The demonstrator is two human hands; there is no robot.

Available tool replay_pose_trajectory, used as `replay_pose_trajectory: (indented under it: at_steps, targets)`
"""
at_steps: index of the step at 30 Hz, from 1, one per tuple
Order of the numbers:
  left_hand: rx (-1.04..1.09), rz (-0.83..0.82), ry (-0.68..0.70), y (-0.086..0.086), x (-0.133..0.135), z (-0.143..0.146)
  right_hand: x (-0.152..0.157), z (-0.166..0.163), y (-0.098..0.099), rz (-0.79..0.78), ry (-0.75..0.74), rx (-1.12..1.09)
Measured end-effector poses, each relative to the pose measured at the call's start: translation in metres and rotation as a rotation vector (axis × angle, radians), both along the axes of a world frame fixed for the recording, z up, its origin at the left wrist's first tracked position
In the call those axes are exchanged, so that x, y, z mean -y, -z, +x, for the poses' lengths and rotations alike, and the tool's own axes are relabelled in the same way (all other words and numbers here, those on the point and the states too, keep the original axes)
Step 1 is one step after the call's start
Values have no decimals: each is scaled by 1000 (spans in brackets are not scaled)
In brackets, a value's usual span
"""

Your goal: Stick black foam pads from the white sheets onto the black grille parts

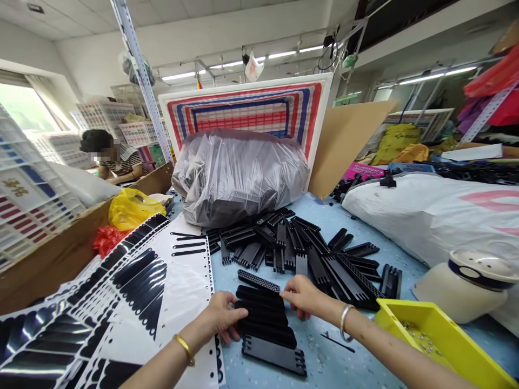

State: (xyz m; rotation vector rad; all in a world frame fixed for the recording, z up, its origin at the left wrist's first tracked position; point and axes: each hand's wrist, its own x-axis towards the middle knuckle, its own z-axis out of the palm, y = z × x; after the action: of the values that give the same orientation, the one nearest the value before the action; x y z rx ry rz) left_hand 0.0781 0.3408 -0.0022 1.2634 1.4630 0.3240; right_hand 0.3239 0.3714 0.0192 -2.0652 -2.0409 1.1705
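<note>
A row of flat black strips (263, 313) lies side by side in front of me; most have a dull, velvety top. My left hand (227, 314) is closed at the row's left ends, thumb over the strips and fingers curled at the side. At the far end of the row is a black plastic strip with a dotted surface (258, 281). My right hand (302, 297) has its fingertips pinched at the right end of this part of the row; exactly which strip they grip is partly hidden. Nearest me lies a smooth black plastic piece with toothed ends (274, 355).
Behind the row spreads a heap of black toothed pieces (284, 237). White sheets with black adhesive strips (188, 302) lie left. A yellow bin (438, 346) with small metal parts, a cream jar (454, 292) and a white sack (405, 210) stand right. A grey plastic bag (243, 173) is behind.
</note>
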Motion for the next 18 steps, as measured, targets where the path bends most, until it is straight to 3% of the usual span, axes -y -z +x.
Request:
replay_pose_trajectory:
  at_steps: [4,7,13,18]
  targets:
    - [-248,179,66,-4,-10,3,6,0,-8,325,-127,93]
    - [-403,345,121,-9,-20,3,4,-4,-14,441,-205,137]
    - [-519,443,207,-13,-24,1,-5,-9,-24,482,-233,237]
    - [-515,502,188,-16,-18,-8,-1,-21,-33,446,-305,292]
